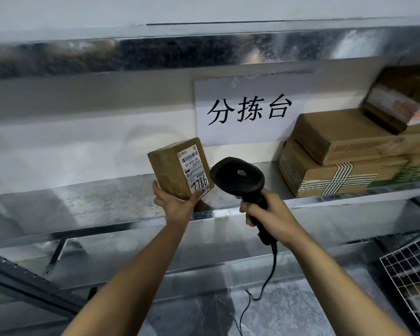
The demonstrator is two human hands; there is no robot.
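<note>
At the lower left of the frame we see a dark perforated metal rail on a slant. Above it, the shiny galvanised metal shelf crosses the whole picture. Just left of centre we find the left hand, raised in front of the shelf, with thumb and fingers curled round the bottom corner of the small brown cardboard parcel. The parcel is held up in the air, tilted and clear of the shelf. Its white shipping label is turned toward us, and we read a barcode and the handwritten figures 7786.

Just right of the parcel, near but not touching, we see the black handheld barcode scanner, its broad head level with the parcel's lower half. The right hand is wrapped tight round the scanner's handle. A black cable hangs from the handle's end toward the lower middle of the frame.

Above the scanner, a white paper sign with three black characters is stuck on the wall. At the right edge a stack of brown taped cardboard boxes rests on the shelf, and in the lower right corner we see a white wire grid basket.
</note>
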